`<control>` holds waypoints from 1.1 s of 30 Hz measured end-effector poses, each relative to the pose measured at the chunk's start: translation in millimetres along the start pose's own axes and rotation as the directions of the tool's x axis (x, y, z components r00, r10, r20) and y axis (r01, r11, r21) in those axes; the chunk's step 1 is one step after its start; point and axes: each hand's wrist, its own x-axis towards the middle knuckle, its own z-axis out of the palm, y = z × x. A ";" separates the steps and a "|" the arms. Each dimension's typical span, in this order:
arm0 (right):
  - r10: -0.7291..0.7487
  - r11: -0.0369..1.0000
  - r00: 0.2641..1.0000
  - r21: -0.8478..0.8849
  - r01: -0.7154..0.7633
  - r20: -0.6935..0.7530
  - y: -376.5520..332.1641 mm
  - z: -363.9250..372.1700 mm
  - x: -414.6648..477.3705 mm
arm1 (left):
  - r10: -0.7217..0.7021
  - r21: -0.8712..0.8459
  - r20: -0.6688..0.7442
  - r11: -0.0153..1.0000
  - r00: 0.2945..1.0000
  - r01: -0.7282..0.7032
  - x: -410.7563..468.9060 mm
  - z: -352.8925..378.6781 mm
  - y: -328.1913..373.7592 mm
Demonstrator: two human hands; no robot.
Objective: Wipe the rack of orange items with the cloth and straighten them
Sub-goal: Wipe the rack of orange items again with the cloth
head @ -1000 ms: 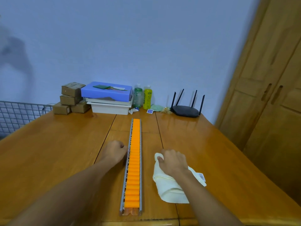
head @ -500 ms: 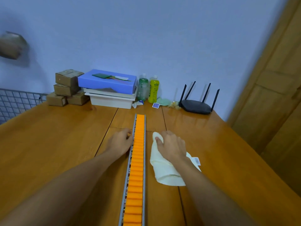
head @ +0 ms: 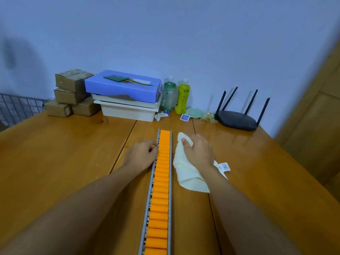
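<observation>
Blue wall; wooden table (wooden wardrobe beside).

**Both hands down beside the rack**

Left forearm and right forearm reach in from the table's near edge. Left hand sits knuckles-up, fingers curled, tips against the rack's left rail; whether it grips is unclear. Right hand curls palm-down over the cloth, thumb tucked into its fold.

Two bottles; perhaps four cartons; one router
</observation>
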 end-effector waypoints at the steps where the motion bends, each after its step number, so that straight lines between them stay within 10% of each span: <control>1: 0.004 1.000 1.000 0.029 -0.004 0.014 0.7 5.4 9.4 | 0.019 0.001 -0.008 1.000 1.000 -0.019 0.3 1.7 -1.6; 33: -0.053 0.998 0.968 -0.012 0.057 0.245 2.9 50.4 72.0 | -0.036 -0.095 -0.033 0.995 0.999 0.032 5.3 7.4 -10.0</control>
